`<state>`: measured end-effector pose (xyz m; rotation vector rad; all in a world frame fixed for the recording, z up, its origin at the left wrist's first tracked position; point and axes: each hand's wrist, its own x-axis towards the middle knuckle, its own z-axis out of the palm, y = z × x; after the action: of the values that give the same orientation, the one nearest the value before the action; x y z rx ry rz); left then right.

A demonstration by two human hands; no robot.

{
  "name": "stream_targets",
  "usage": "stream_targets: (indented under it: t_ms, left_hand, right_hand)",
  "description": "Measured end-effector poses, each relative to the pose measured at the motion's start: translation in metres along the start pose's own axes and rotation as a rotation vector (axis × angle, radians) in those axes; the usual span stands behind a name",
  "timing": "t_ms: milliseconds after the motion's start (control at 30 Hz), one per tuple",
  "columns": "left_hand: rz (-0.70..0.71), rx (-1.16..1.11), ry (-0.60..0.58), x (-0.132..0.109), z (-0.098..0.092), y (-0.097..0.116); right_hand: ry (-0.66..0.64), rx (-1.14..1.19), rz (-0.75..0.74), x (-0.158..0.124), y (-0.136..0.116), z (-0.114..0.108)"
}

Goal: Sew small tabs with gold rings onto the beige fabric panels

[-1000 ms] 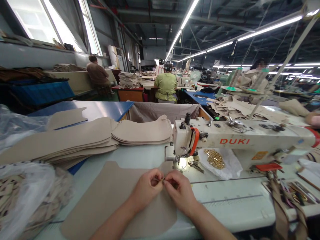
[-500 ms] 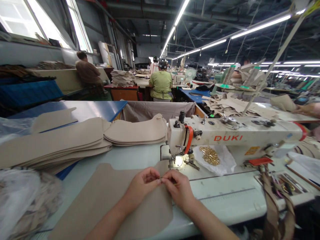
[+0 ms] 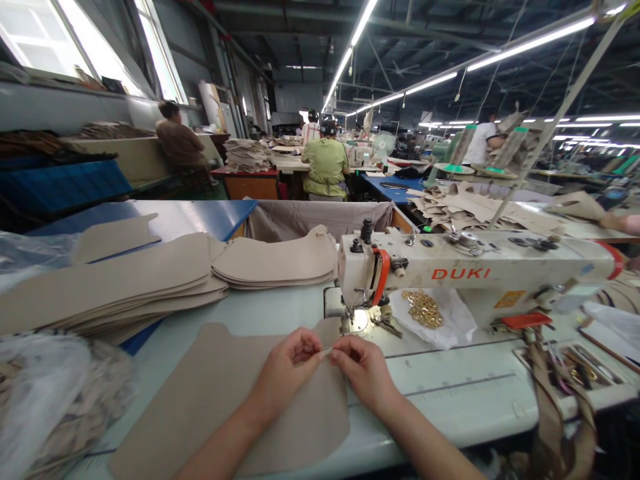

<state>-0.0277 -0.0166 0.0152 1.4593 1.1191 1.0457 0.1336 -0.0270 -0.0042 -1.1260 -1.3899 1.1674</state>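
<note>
Both hands meet just in front of the sewing machine's needle area, pinching a tiny light piece [image 3: 327,349] between their fingertips; its kind is too small to make out. My left hand [image 3: 295,360] is closed, thumb against the fingers. From the right, my right hand [image 3: 361,368] pinches the other end. Beneath them a large beige cut panel [image 3: 215,393] lies flat on the pale table. The white sewing machine [image 3: 470,267] stands just beyond, its presser foot near the panel's upper corner. Behind its needle, gold metal rings [image 3: 424,309] lie on a white plastic bag [image 3: 457,327].
Stacked beige panels [image 3: 125,287] line the table's left and back. Plastic-wrapped material [image 3: 65,400] sits at the near left. Beige straps [image 3: 543,400] hang by a small tool tray [image 3: 585,367] at right. Co-workers sit farther back; another person's hand [image 3: 617,223] shows at the right edge.
My hands have drawn slightly apart, so a bit of the small piece shows between the fingertips. The view has shifted slightly. The panel stays under my hands.
</note>
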Motion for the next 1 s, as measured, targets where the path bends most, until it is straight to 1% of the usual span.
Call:
stream_targets:
  t_ms: [100, 233, 300, 467, 733, 867, 1000]
  left_hand:
    - [-0.069, -0.014, -0.037, 0.002, 0.000, 0.000]
    - [-0.161, 0.046, -0.115, 0.005, -0.002, 0.003]
    - [-0.159, 0.086, -0.118, 0.005, -0.003, 0.004]
    - [-0.077, 0.175, -0.082, 0.001, -0.003, 0.004]
    - [-0.010, 0.229, -0.082, -0.002, -0.002, 0.001]
    - [-0.037, 0.192, -0.107, -0.001, -0.002, 0.003]
    - [-0.128, 0.132, -0.165, 0.000, -0.002, 0.009]
  right_hand:
    - [-0.006, -0.075, -0.045, -0.001, -0.004, -0.001]
    - [-0.017, -0.125, -0.093, -0.001, -0.009, -0.002]
    - [-0.025, -0.130, -0.100, -0.001, -0.010, -0.003]
    - [-0.036, -0.151, -0.091, -0.003, -0.009, -0.002]
    - [-0.023, -0.213, -0.117, -0.004, -0.011, -0.003]
    - [-0.045, -0.304, -0.163, -0.003, -0.014, -0.005]
    - [-0.066, -0.343, -0.167, -0.005, -0.018, -0.010]
